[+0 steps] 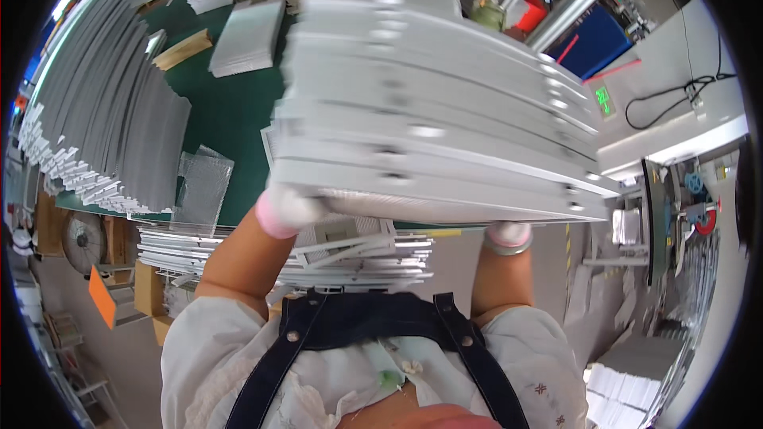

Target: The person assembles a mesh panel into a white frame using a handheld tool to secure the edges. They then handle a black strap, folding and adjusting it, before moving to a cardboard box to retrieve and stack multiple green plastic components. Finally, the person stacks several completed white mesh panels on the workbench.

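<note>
A thick stack of flat grey-white cardboard sheets point(429, 103) fills the middle of the view, blurred by motion. My left hand point(288, 208), in a white glove with a pink cuff, grips the stack's near left corner from below. My right hand point(509, 233), also gloved, is under the stack's near right edge and mostly hidden by it. Both forearms rise from the lower edge to the stack.
A green table point(230, 111) carries a long fanned row of grey sheets point(103, 111) at left and smaller piles point(246, 36) at the back. More flat sheets point(358, 258) lie on a lower shelf near my body. A machine with a green display point(604, 99) stands right.
</note>
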Motion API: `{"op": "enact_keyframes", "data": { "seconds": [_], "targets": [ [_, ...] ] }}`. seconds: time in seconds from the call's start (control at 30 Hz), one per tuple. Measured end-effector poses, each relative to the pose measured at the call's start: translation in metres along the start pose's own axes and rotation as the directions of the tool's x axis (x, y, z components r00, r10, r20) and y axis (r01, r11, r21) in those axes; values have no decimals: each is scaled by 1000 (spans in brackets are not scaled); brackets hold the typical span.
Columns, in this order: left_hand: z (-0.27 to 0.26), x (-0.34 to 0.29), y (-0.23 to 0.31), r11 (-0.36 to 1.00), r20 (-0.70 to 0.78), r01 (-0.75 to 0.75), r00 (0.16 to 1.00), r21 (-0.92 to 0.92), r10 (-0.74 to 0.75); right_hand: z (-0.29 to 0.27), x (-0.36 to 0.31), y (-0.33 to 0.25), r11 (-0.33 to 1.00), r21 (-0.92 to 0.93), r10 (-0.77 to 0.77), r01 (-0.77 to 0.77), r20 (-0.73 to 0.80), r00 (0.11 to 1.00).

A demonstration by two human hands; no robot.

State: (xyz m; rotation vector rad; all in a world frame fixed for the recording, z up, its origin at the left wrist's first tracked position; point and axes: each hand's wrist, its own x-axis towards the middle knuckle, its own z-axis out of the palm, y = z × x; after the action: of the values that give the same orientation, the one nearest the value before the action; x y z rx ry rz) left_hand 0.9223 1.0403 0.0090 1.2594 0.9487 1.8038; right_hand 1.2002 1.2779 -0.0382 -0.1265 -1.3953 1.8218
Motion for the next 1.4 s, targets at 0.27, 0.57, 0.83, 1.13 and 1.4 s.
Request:
{"op": "enact_keyframes", "data": {
  "seconds": [0.27, 0.57, 0.83, 1.13, 1.4],
  "targets": [
    [147, 83, -124, 998, -96, -12, 995, 62, 18, -116, -71, -74, 990, -72, 95, -123, -313, 945],
    [172, 184, -240, 995, 39, -74, 996, -65, 76, -306, -20, -22, 895, -359, -322, 265, -108, 941],
    [204, 196, -270, 992, -14, 35, 999, -123, -37, -358, -8, -13, 936, -316, -222, 157, -181, 958],
    [217, 184, -225, 983, -205, 3, 978, -183, -41, -335, -18, -29, 966, -258, -87, 30, -210, 974],
    [241, 148, -214, 998, -204, 44, 977, -52, -54, -335, -4, -51, 979, -190, 47, -77, -160, 986]
  ]
}}
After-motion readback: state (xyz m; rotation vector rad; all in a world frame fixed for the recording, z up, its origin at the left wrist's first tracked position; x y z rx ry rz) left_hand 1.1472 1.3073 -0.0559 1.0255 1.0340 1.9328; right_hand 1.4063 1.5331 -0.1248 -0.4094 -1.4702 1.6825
